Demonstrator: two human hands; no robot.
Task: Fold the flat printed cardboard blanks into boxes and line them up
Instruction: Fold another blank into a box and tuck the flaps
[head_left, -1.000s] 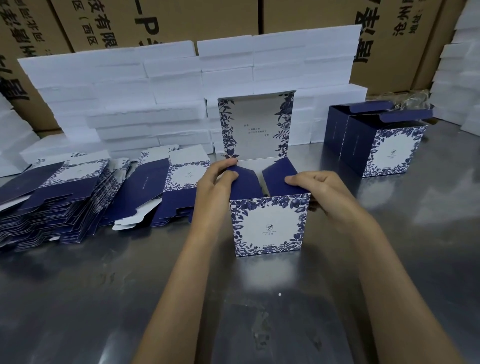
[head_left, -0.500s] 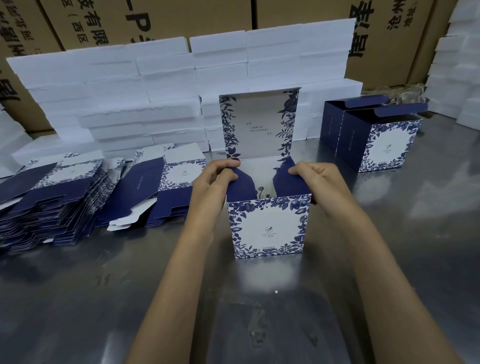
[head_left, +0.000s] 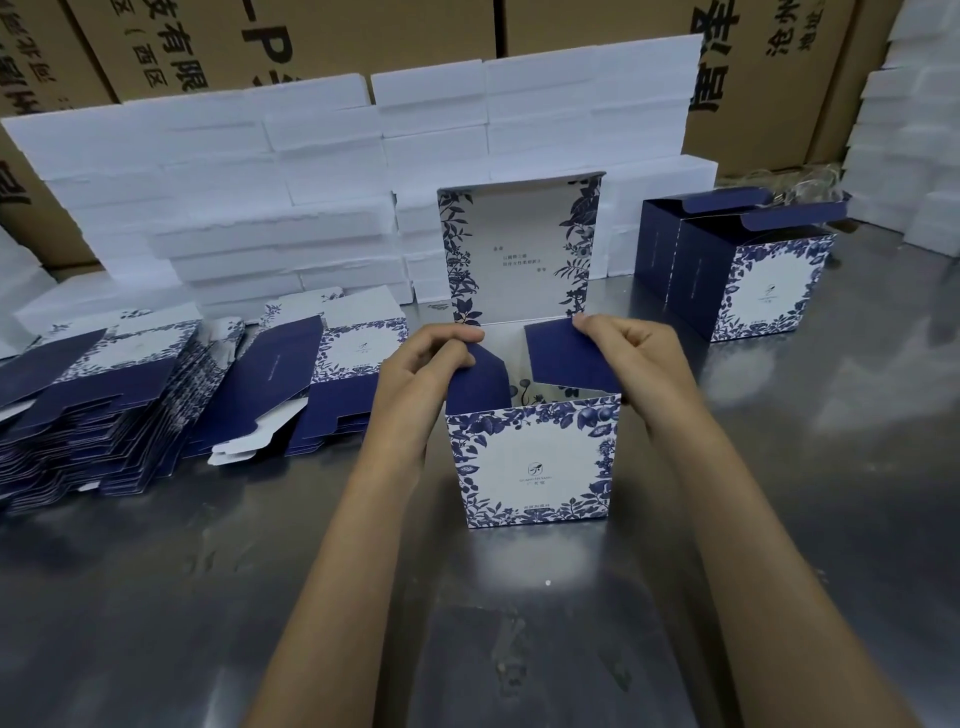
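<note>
You are pinching navy side flaps of blue-floral printed cardboard box (head_left: 535, 462) mid-desk, left hand (head_left: 426, 374) and right hand (head_left: 628, 353) one each. Two finished boxes (head_left: 737, 270) lined up right; flat blank stack (head_left: 104, 400) remaining.

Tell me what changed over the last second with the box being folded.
The two navy side flaps swung up and apart, opening the box; a second ago they lay nearly closed. The left hand and right hand kept pinching them. The lid stayed upright; flat blanks and finished boxes unmoved.

Left hand (head_left: 423, 374), right hand (head_left: 631, 348) bare; forearms unsleeved, no jewellery.
</note>
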